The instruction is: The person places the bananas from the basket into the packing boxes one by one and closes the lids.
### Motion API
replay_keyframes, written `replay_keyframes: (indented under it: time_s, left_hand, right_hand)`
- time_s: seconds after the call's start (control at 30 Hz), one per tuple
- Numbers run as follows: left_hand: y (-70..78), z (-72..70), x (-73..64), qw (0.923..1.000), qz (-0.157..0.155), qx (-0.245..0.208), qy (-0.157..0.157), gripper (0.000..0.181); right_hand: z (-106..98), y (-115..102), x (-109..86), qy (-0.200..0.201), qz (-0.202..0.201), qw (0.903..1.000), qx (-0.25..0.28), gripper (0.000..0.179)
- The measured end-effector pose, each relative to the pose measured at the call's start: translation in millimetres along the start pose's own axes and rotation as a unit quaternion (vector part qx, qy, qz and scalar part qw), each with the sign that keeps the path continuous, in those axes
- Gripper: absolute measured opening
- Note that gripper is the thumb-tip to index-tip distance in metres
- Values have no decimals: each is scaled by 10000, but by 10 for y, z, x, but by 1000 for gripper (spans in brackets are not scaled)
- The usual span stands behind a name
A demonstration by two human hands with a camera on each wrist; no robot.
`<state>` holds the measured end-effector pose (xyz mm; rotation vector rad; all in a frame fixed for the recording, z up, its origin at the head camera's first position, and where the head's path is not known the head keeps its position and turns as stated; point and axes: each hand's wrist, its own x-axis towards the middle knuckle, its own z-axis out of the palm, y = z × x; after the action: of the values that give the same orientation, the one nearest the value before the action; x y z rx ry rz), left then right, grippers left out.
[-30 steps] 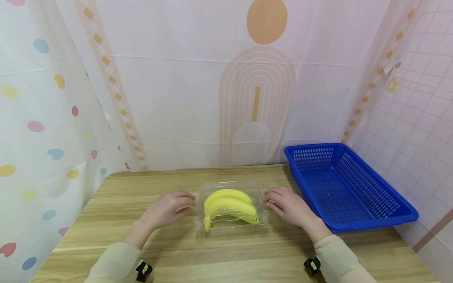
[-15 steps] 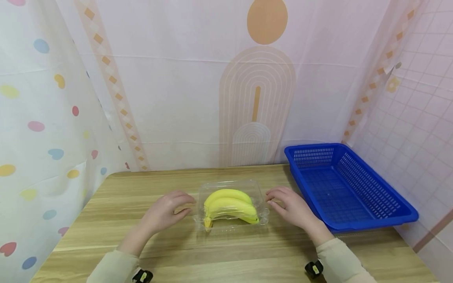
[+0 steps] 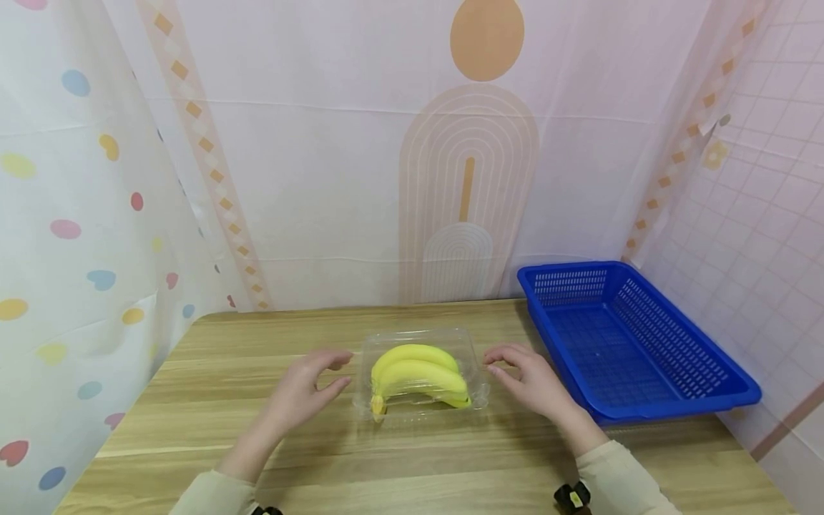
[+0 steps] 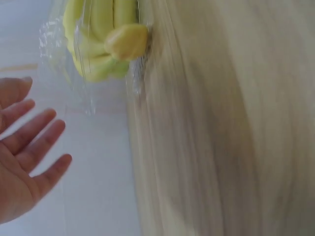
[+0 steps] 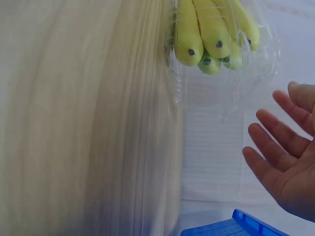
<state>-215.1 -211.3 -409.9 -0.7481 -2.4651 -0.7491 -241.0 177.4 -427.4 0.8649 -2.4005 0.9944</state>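
Observation:
A clear plastic clamshell box (image 3: 421,336) stands on the wooden table with a bunch of yellow bananas (image 3: 418,373) inside it. The bananas' stem end (image 4: 127,42) faces the left wrist camera, and their dark tips (image 5: 219,44) face the right one. To the left of the box my left hand (image 3: 305,386) is held with thumb and fingers apart, nothing in its grasp. On the other side my right hand (image 3: 531,379) faces the box with relaxed, spread fingers, also holding nothing. A small gap shows between each hand and the box.
A blue plastic basket (image 3: 618,350) with perforated walls stands at the right, close beside my right forearm. The wooden table (image 3: 412,472) ends at a patterned curtain (image 3: 335,179) behind and at both sides.
Both hands have drawn slightly away from the box's sides and their fingers have spread apart. The box, the bananas and the basket have stayed in place.

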Motion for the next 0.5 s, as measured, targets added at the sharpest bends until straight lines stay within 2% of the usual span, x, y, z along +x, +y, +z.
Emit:
replay_keyframes:
  time_s: [0.13, 0.27, 0.4, 0.5]
  left_hand:
    - [54, 18, -41, 9981, -550, -257, -57, 40]
    - [99, 34, -74, 9915, -1087, -696, -164, 41]
    - [114, 48, -98, 9787, -1608, -1249, -270, 41]
    - [117, 51, -110, 9641, -2010, -1697, -353, 43]
  right_hand:
    - [13, -22, -18, -82, 454, 9981, 411, 15]
    - [13, -50, -41, -283, 914, 9922, 799, 20]
    - [22, -64, -71, -377, 1412, 9836, 1055, 27]
    - [36, -68, -92, -374, 1758, 9744, 1354, 32]
